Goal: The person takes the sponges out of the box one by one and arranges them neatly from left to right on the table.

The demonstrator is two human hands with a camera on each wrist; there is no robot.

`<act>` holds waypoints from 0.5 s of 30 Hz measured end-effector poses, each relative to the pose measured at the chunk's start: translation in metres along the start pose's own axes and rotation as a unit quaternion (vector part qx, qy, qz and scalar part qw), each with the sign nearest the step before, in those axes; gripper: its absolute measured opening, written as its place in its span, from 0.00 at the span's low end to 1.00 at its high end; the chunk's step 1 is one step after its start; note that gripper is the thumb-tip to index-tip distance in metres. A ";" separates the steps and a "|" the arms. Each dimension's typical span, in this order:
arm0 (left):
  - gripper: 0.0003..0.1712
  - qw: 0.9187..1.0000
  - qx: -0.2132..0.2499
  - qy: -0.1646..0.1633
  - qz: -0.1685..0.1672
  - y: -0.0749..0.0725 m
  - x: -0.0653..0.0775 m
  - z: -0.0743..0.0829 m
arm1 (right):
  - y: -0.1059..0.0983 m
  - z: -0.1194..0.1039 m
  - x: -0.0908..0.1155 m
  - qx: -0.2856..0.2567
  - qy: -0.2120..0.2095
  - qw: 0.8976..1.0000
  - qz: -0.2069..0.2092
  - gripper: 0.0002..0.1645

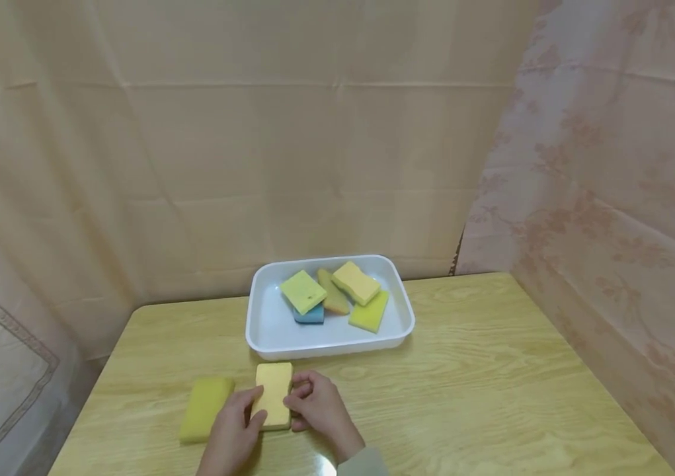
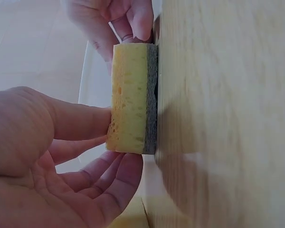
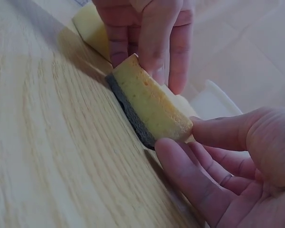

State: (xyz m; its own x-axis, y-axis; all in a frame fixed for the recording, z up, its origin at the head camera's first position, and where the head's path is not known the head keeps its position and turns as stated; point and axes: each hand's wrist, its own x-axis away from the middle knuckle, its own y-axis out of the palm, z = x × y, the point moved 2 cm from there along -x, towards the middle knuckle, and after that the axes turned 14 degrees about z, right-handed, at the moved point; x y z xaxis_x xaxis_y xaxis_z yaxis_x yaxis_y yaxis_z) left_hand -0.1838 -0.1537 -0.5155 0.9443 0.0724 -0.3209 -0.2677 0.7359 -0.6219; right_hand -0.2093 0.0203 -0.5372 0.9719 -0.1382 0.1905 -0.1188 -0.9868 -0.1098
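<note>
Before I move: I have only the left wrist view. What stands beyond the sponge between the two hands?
Observer: A white tray; the head view shows a blue piece in it.
Operator: Is anything lying over the blue piece?
Observer: Yes, a yellow-green sponge partly covers it.
Operator: And is the right hand really gripping, or just close by?
Observer: Gripping: in the right wrist view it pinches the held sponge at its edge.

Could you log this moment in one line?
left hand: grips dark-backed sponge | right hand: grips same sponge | white tray: beyond hands, holding sponges
</note>
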 end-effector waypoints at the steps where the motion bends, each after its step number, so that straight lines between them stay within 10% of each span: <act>1: 0.21 1.000 -0.003 0.003 0.001 0.001 0.000 0.000 | 0.000 0.000 -0.001 0.004 0.000 1.000 0.000 0.21; 15: 0.14 0.996 -0.060 0.059 0.014 -0.015 -0.023 0.025 | -0.024 -0.023 -0.001 0.032 -0.083 0.995 -0.046 0.22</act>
State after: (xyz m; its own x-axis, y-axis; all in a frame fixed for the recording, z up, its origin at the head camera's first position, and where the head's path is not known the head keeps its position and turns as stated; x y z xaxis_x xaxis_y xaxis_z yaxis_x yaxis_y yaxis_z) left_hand -0.1971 -0.1495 -0.4808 0.9088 0.0063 -0.4172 -0.3214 0.6483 -0.6902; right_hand -0.2119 0.0423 -0.5120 0.9989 -0.0264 0.0386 -0.0198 -0.9866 -0.1622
